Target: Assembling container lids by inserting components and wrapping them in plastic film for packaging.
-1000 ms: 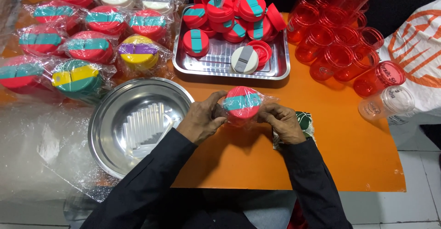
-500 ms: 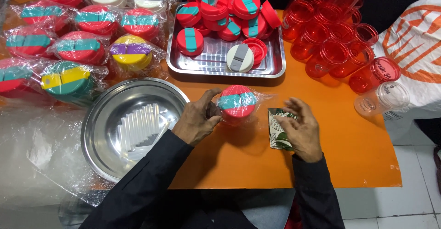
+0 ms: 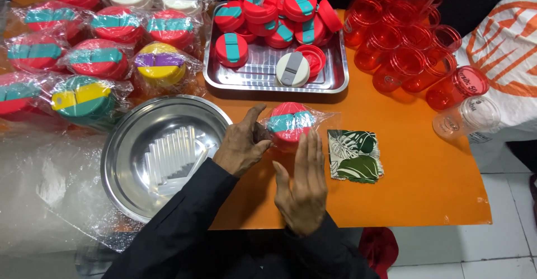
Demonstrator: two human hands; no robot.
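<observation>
Wrapped red lid [image 3: 290, 125] w/ teal strap lies in clear plastic at centre of frame, on the orange table [image 3: 425, 184]. Left hand [image 3: 241, 144] grips its left side, fingers curled on the wrap. Right hand [image 3: 302, 184] stands just below it, fingers straight & together, tips touching the plastic, holding nothing. Leaf-print square [image 3: 353, 156] is just right of this hand. Round steel bowl [image 3: 131, 144] w/ clear straws is at centre left; steel tray [image 3: 330, 80] of lids at upper centre.
</observation>
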